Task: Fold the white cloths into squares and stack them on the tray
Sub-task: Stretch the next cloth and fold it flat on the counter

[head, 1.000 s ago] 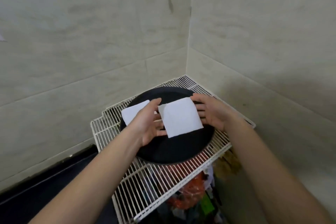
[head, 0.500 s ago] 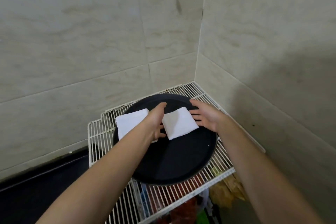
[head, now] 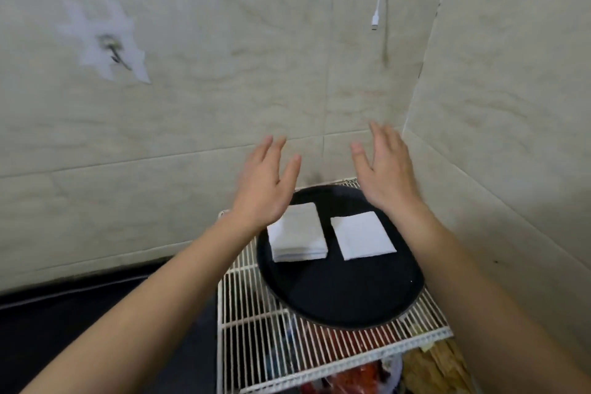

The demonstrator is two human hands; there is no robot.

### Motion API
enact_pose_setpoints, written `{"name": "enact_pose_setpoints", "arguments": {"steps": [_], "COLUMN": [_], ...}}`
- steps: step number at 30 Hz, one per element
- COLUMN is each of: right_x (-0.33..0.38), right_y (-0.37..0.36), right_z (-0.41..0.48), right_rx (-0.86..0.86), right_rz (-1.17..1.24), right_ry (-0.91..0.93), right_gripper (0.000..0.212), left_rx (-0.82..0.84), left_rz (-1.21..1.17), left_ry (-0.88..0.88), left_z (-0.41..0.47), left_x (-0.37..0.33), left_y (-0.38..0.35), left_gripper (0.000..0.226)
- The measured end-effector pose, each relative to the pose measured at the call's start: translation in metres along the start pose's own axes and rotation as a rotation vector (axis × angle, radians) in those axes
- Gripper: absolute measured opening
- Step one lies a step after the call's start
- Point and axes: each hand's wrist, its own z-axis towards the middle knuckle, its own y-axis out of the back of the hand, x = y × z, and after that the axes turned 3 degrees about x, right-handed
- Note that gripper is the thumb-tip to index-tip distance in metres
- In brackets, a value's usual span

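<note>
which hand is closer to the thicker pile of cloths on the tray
Left. The left hand hovers open by the far-left corner of the pile; the right hand is raised beyond the single cloth, farther off.

Below my fingers [head: 268,150] I see matt white cloths [head: 297,238] on a matt black tray [head: 345,291] — plastic, seemingly — over a white-coated wire rack [head: 256,339]; smooth wall tiles [head: 224,89] beyond.

no readable text, labels or signs
</note>
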Motion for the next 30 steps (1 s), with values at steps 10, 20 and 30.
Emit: {"name": "enact_pose_setpoints", "arguments": {"steps": [10,20,30], "right_x": [0.192,0.447,0.666], "right_y": [-0.158,-0.23,-0.291], "right_z": [-0.081,-0.228,-0.426], "right_rx": [0.286,0.319,0.423], "right_rz": [-0.172,-0.059,0.023], "right_ry": [0.591,0.816,1.062], "right_gripper": [0.076,0.082,0.079], "left_rx": [-0.081,-0.25,-0.3], "left_rz": [0.818,0.929,1.011], "left_ry": [0.3,0.586,0.877], "left_z": [-0.167,-0.402,-0.641], "left_x": [0.19,0.288,0.36], "left_y": [0.167,0.367,0.544], "left_gripper": [0.074,0.078,0.082]}}
